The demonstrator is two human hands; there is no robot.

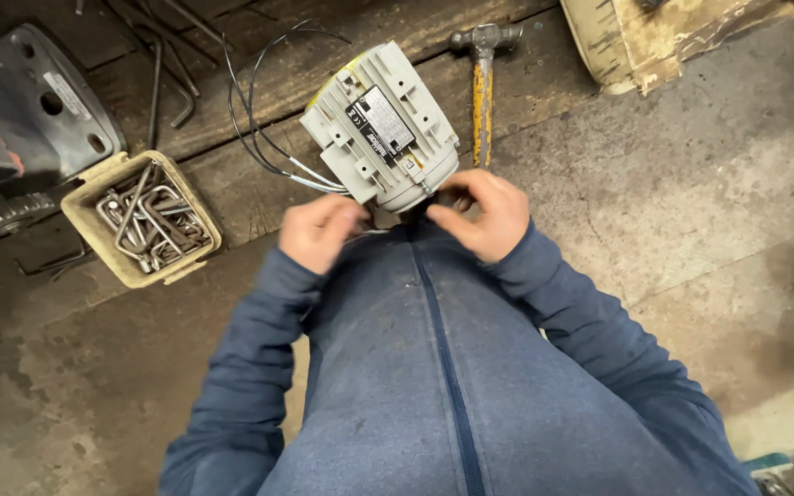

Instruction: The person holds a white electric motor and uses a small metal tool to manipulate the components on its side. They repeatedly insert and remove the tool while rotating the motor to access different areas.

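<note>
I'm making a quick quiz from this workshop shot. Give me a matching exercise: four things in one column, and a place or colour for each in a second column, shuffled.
Things:
1. electric motor
2. hammer
3. tray of bent metal rods
4. black and white wires

Descriptions:
A. yellowish handle, right of the motor
B. pale grey, ribbed, just above both hands
C. beige, left of the left hand
D. looping out from the motor's left side

Pairs: 1-B, 2-A, 3-C, 4-D

Soft, even overhead light is falling on the concrete floor [673, 184], casting only faint shadows. The upper left corner is lying dim. Both hands are showing slight motion blur. Wide-angle distortion is bending the edges. No glare is appearing.
</note>
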